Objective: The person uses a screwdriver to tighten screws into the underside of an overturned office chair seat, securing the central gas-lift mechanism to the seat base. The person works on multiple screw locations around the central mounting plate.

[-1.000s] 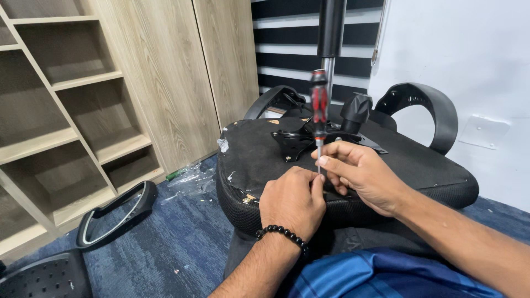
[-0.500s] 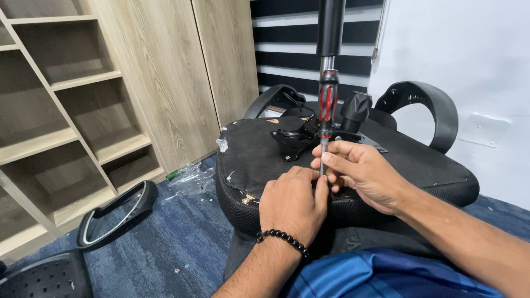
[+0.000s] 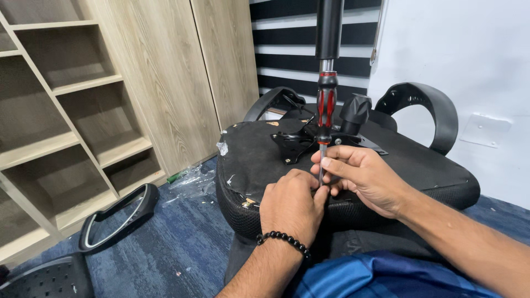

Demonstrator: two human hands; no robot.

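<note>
Nearest me, my left hand point(image 3: 291, 203) with its bead bracelet point(image 3: 283, 239) stays curled against the screwdriver point(image 3: 324, 118) shaft, its grip tight on the shaft. My right hand point(image 3: 361, 177) still pinches that shaft just beside it. The screwdriver stands upright on the upturned chair seat point(image 3: 259, 154), shifted barely leftward. Beyond, the metal plate point(image 3: 295, 144) is unmoved.

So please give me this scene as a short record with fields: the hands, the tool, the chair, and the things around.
left hand: closed around the lower screwdriver shaft; bead bracelet on the wrist
right hand: fingers pinch the same shaft
tool: screwdriver, red and black handle, upright, tip hidden by the hands
work piece: upturned office chair seat, black metal plate on it
floor: loose armrest, clear plastic wrap, blue carpet
left side: wooden shelves
</note>
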